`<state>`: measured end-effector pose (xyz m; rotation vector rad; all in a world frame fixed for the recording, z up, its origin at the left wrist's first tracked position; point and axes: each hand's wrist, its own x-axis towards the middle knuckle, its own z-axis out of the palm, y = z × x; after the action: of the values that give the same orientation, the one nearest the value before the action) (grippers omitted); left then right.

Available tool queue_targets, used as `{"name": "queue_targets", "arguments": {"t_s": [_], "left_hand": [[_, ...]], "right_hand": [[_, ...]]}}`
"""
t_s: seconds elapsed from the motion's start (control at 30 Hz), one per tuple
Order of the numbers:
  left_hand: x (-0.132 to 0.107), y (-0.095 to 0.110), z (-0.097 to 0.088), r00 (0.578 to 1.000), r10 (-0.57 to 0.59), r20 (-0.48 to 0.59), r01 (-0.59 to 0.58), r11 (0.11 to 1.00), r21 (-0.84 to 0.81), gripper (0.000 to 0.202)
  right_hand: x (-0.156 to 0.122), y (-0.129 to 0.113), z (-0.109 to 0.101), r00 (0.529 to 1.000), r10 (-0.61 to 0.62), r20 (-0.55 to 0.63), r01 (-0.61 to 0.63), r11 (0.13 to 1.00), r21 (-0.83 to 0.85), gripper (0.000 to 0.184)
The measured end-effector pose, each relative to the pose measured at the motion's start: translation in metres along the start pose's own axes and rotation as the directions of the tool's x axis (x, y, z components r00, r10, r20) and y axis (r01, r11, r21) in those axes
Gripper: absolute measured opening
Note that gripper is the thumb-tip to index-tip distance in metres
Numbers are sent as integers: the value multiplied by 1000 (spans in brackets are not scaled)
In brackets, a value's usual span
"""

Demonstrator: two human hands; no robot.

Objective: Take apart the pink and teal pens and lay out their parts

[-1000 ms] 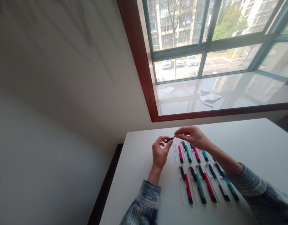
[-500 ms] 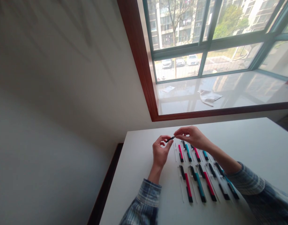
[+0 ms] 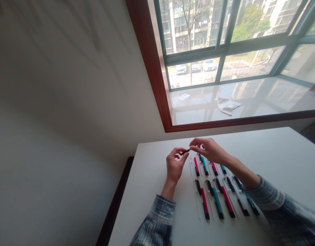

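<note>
My left hand [image 3: 174, 168] is closed on a short black pen grip section [image 3: 185, 152], pinched between thumb and fingers above the table's far side. My right hand [image 3: 210, 149] reaches in from the right, its thumb and fingertip pinching the small tip end of that same part. Below the hands lie pen parts in two rows: red pen barrels [image 3: 205, 204], blue pen barrels [image 3: 218, 204], a white barrel [image 3: 239, 201], black grip sections [image 3: 198, 187] and thin white refills [image 3: 196, 201]. My right forearm hides some of the parts at the right.
The parts lie on a white table [image 3: 147, 205] set against the wall. Beyond its far edge is a window with a red-brown frame [image 3: 169, 123]. On the sill lie a white cloth [image 3: 227, 106] and a paper [image 3: 183, 97].
Both hands keep their hold on the black grip section. My right fingers have shifted slightly at its tip, and the whole view has moved a little.
</note>
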<state>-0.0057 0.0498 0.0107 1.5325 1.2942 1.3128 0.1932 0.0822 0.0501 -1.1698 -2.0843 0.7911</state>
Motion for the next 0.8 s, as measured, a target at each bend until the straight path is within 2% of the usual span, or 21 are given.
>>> {"name": "queue_targets", "arguments": {"t_s": [0.17, 0.3, 0.8], "left_hand": [[1, -3, 1, 1000, 3, -12, -3, 1000, -2, 17], [1, -2, 2, 1000, -2, -12, 2, 1000, -1, 17], [0, 0, 1, 1000, -17, 0, 17, 1000, -9, 18]], "right_hand": [[0, 2, 1, 999, -48, 8, 48, 998, -27, 23], [0, 3, 2, 999, -41, 26, 43, 996, -79, 29], [-2, 4, 0, 997, -41, 58, 42, 999, -20, 30]]}}
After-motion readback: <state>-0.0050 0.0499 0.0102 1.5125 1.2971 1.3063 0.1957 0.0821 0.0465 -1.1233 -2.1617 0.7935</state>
